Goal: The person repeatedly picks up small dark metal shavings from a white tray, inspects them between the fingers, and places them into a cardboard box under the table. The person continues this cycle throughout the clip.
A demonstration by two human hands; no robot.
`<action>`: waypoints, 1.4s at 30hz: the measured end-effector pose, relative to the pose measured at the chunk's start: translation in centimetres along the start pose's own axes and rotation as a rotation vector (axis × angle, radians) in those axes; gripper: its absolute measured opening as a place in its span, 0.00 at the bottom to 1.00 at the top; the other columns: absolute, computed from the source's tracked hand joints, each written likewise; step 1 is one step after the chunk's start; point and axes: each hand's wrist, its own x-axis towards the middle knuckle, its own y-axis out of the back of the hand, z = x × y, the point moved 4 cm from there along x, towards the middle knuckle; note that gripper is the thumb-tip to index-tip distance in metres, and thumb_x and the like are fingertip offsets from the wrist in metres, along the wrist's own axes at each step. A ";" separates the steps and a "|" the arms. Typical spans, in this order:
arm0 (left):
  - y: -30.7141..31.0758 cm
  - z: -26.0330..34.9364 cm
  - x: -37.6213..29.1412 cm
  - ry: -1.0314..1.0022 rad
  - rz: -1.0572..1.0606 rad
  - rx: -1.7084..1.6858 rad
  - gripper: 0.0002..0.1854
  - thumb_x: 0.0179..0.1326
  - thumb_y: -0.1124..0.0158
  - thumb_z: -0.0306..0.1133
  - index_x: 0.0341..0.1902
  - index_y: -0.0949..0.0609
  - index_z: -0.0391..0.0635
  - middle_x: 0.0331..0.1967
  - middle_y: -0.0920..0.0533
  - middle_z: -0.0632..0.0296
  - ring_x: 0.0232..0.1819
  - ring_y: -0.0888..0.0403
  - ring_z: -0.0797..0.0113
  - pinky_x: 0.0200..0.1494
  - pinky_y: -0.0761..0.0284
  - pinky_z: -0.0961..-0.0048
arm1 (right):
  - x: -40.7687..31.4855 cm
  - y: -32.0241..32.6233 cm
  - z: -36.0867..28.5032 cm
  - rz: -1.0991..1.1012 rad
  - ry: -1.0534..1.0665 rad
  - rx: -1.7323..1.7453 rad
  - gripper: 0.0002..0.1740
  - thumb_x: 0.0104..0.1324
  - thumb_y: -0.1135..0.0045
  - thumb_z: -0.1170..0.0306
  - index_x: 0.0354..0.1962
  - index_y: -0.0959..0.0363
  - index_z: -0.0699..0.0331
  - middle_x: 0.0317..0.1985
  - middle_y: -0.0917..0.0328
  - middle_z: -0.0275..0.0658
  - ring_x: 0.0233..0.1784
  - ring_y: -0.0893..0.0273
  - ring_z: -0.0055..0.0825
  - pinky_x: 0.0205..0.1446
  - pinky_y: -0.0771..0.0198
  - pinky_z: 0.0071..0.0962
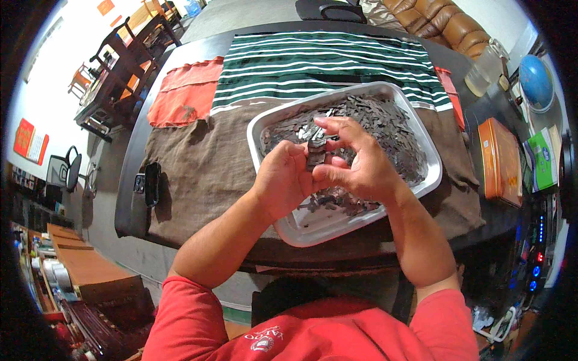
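Note:
Both hands meet above a white plastic tray point(289, 237) strewn with many small, flat, dark grey strips point(384, 113), some of them shiny. Between my left hand point(286, 178) and my right hand point(356, 158) is a small stack of dark strips point(317, 152). The left fingers and thumb grip the stack from its left side. My right thumb and fingers curve around its right side, close to it or touching; overlap hides the exact contact. The right index finger is raised above the stack. Near the tray's front corner, the white bottom shows beneath scattered strips.
Under the tray lie a brown cloth point(203, 167) and a green-and-white striped cloth point(316, 58) on a dark table. A black phone or case point(152, 184) rests at left. On the right stand an orange box point(499, 162), a clear jar point(485, 70) and a blue ball-like object point(536, 81).

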 end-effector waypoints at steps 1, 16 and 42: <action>-0.2 0.0 -0.1 0.001 -0.017 -0.008 0.28 0.66 0.59 0.41 0.63 0.27 0.37 0.50 0.17 0.47 0.53 0.16 0.49 0.61 0.24 0.55 | -0.1 -0.1 -0.3 -0.009 0.066 -0.062 0.42 0.55 0.20 0.56 0.64 0.27 0.64 0.61 0.25 0.46 0.62 0.24 0.34 0.60 0.22 0.33; 0.7 -0.8 0.3 -0.013 -0.218 -0.152 0.33 0.67 0.55 0.50 0.66 0.28 0.36 0.59 0.19 0.46 0.60 0.20 0.51 0.69 0.32 0.57 | 0.0 -0.9 -0.4 0.008 0.178 -0.175 0.31 0.54 0.25 0.62 0.54 0.21 0.64 0.50 0.18 0.47 0.54 0.20 0.46 0.61 0.26 0.38; -0.5 -0.6 0.0 -0.039 -0.147 -0.102 0.32 0.65 0.58 0.48 0.69 0.29 0.44 0.57 0.20 0.56 0.60 0.23 0.59 0.70 0.34 0.58 | 0.1 -1.1 -0.1 0.064 0.143 -0.129 0.16 0.63 0.34 0.71 0.48 0.20 0.65 0.53 0.17 0.48 0.58 0.19 0.44 0.63 0.25 0.38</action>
